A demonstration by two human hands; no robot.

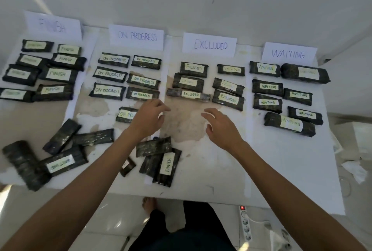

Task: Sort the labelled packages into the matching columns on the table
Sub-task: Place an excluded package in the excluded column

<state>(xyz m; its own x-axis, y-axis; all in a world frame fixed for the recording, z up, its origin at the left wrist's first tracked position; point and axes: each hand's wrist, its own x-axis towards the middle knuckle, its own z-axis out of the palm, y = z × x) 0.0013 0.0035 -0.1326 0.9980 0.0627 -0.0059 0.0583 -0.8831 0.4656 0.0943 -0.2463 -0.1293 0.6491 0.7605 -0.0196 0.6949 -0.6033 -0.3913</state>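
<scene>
Four paper signs head the columns: FINISH [52, 25], ON PROGRESS [137, 36], EXCLUDED [210, 45], WAITING [288, 53]. Several dark wrapped packages with white labels lie below each sign. My left hand [148, 116] hovers with relaxed fingers, holding nothing, partly covering an ON PROGRESS package [125, 114]. My right hand [220, 128] is spread open over bare table below the EXCLUDED column, holding nothing. Unsorted packages lie near the front left, among them one labelled FINISH [168, 167] and one with a smudged label [60, 163].
The white table [271, 170] ends at a front edge close to my legs. A power strip [246, 223] with a red light lies on the tiled floor. Crumpled paper [355, 170] sits past the table's right edge. A wall stands behind the signs.
</scene>
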